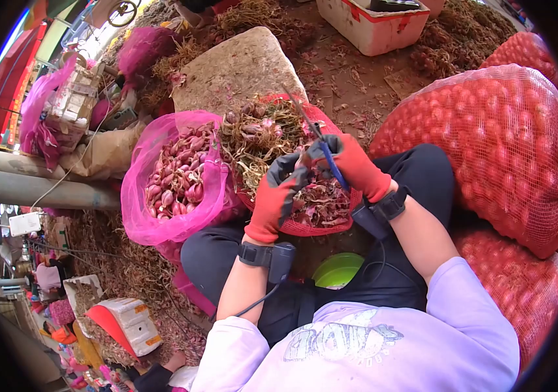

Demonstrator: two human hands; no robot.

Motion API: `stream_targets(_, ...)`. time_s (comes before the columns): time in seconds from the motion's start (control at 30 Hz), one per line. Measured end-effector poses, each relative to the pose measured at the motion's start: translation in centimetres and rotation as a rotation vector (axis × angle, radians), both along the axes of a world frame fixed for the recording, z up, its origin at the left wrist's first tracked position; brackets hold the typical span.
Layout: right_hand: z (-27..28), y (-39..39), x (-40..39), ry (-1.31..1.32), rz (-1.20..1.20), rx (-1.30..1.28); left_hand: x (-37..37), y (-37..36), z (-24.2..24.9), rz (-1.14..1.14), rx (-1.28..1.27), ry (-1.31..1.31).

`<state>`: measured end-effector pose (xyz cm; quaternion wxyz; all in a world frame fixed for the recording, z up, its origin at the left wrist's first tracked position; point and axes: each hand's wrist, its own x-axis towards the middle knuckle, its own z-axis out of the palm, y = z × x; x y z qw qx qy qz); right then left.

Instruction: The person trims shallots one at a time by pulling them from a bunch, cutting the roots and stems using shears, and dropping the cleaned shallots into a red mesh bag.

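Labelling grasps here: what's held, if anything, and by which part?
The red-and-grey gloved right hand holds blue-handled metal scissors by the handles. What, if anything, the left hand, gloved alike, pinches is too unclear to tell.

Two gloves [365,171], one scissors [335,165]

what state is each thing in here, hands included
Right hand: gloved, closed on the scissors
Left hand: gloved, fingers curled; grip unclear
Scissors: held, blades pointing away from the person; open or closed unclear
Pink mesh bag: mouth open, shallots inside
Large red sack: bulging full
Green bowl: partly hidden
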<state>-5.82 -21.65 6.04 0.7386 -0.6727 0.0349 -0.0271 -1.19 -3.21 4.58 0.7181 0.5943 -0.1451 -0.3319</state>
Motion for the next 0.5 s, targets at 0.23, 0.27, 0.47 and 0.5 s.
stream_targets(0.23, -0.3, -0.9, 0.6, -0.025, -0.344, -0.701, 0.6, 0.7, 1.2, -0.049, -0.277, 0.346)
stream_targets(0.27, 0.4, -1.1, 0.5, -0.028, -0.311, -0.522, 0.6, 0.6, 1.4, -0.012, -0.261, 0.324)
stream_targets(0.47, 1.3, 0.4, 0.4, -0.04, 0.034, 0.129, -0.4, 0.1, 2.4, 0.099, -0.044, 0.06)
stream_targets(0.5, 1.1, 0.8, 0.3, -0.058, 0.026, 0.046, -0.4, 0.2, 1.9, 0.097, -0.063, -0.006)
